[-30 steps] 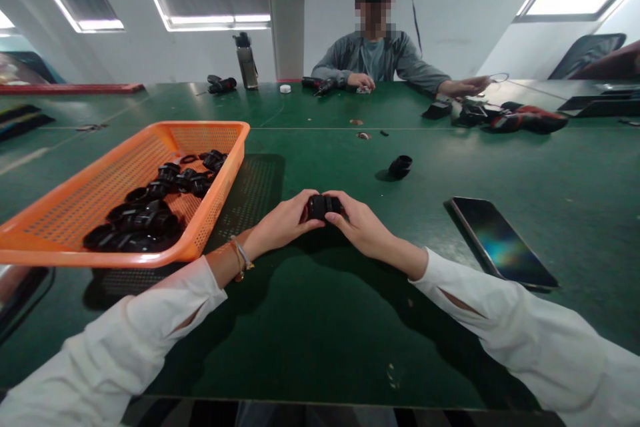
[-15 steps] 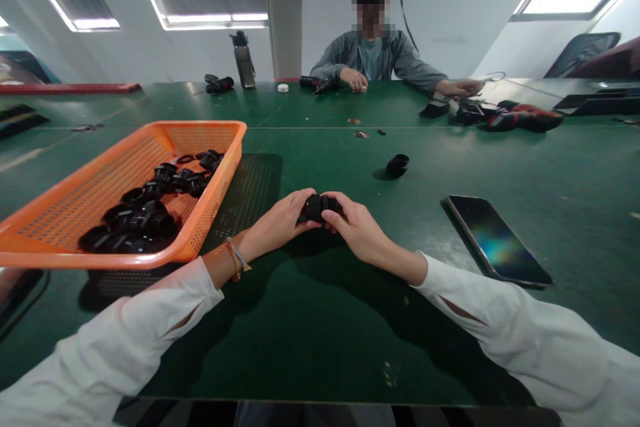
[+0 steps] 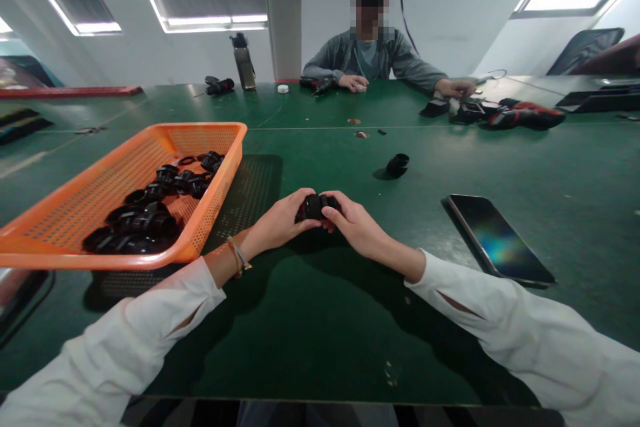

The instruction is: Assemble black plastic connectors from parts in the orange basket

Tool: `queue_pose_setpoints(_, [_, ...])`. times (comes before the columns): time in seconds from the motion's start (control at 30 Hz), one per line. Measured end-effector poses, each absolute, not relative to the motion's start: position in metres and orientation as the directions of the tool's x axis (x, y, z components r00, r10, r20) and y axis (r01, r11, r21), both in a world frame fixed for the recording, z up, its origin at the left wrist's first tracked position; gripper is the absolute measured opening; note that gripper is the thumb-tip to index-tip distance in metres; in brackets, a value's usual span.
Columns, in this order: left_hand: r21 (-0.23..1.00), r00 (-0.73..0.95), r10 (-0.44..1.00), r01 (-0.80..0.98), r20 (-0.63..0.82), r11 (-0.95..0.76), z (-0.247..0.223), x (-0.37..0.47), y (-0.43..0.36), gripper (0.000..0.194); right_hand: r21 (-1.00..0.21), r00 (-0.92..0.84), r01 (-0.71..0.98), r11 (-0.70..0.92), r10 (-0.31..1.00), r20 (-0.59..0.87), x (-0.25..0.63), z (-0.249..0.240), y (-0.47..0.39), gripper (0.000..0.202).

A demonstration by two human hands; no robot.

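Note:
Both hands meet over the green table around one black plastic fitting (image 3: pixel 314 207), round and ribbed where it shows. My left hand (image 3: pixel 281 220) grips its left end between thumb and fingers. On the other end, my right hand (image 3: pixel 356 221) is closed with the thumb pressed against the near side. Fingers cover much of the part. To the left stands an orange perforated basket (image 3: pixel 214 213), with several similar black fittings (image 3: pixel 143 220) heaped inside. A lone black cylindrical piece (image 3: pixel 398 165) lies beyond my right hand.
A phone (image 3: pixel 500 238) lies to the right of my right forearm. Across the green table (image 3: pixel 320 347) sits a person (image 3: pixel 373 57) near power tools (image 3: pixel 525 115). A bottle (image 3: pixel 243 61) and a small white cap (image 3: pixel 283 89) stand at the far side.
Both hands keep the black fitting in nearly the same place, with only slight finger shifts. The person opposite has drawn the hand on the right of the view slightly inward.

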State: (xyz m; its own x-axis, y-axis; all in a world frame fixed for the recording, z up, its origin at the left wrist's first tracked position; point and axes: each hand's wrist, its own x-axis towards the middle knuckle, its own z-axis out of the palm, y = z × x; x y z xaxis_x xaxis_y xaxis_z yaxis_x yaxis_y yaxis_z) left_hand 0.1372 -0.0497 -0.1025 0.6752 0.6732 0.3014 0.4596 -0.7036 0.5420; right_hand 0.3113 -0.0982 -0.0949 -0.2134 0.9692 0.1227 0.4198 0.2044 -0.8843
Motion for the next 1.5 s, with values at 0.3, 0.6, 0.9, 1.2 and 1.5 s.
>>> queue_pose_setpoints(0.3, [0.812, 0.713, 0.694, 0.344, 0.101, -0.472, -0.099, 0.138, -0.044, 0.031, -0.626, -0.344, 0.641, 0.445, 0.895, 0.284, 0.324, -0.102, -0.091, 0.041])
queue_pose_setpoints(0.6, [0.792, 0.708, 0.702, 0.384, 0.077, -0.474, -0.095, 0.142, -0.05, 0.024, -0.593, -0.292, 0.683, 0.426, 0.904, 0.314, 0.321, -0.103, -0.091, 0.03])
queue_pose_setpoints(0.9, [0.8, 0.656, 0.742, 0.368, 0.138, -0.474, -0.103, 0.145, -0.051, 0.022, -0.698, -0.159, 0.63, 0.34, 0.937, 0.312, 0.311, -0.105, -0.095, 0.026])
queue_pose_setpoints(1.2, [0.878, 0.65, 0.753, 0.294, 0.106, -0.378, -0.106, 0.146, -0.053, 0.027, -0.683, -0.147, 0.653, 0.327, 0.939, 0.31, 0.309, -0.103, -0.097, 0.027])
queue_pose_setpoints(1.5, [0.774, 0.655, 0.741, 0.39, 0.147, -0.499, -0.1, 0.147, -0.051, 0.02, -0.704, -0.059, 0.649, 0.288, 0.942, 0.331, 0.305, -0.105, -0.098, 0.026])
